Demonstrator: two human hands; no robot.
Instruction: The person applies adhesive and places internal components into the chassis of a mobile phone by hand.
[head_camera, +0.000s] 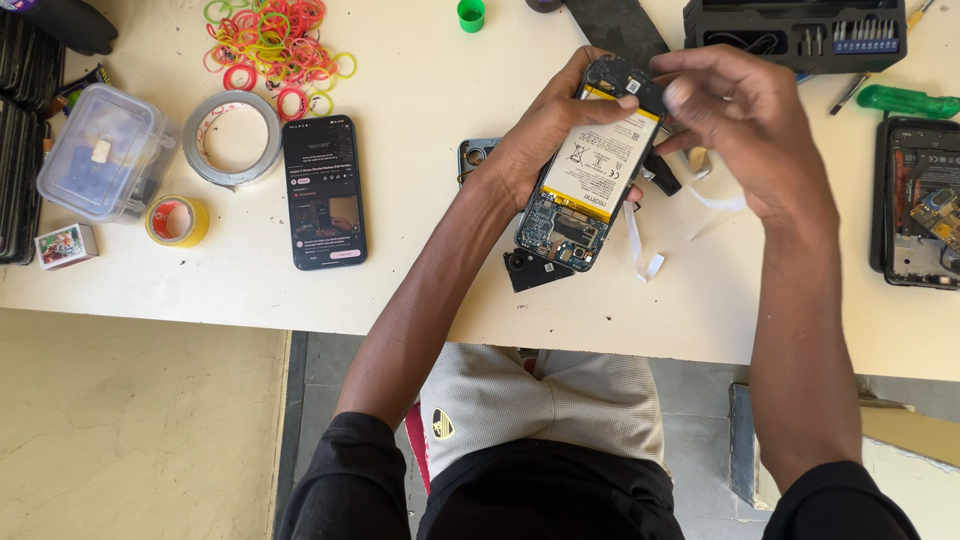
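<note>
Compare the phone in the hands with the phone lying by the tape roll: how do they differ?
The opened phone has its back off, showing battery and circuit board; the black phone is closed with its screen lit. The opened phone is held by the left hand and touched by the right hand; the black phone lies untouched on the table. Both are slim rectangles.

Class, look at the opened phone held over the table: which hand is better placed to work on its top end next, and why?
Probably the right hand: its fingertips already pinch at the top end of the opened phone, above the battery. The left hand is wrapped behind the phone, supporting it.
</note>
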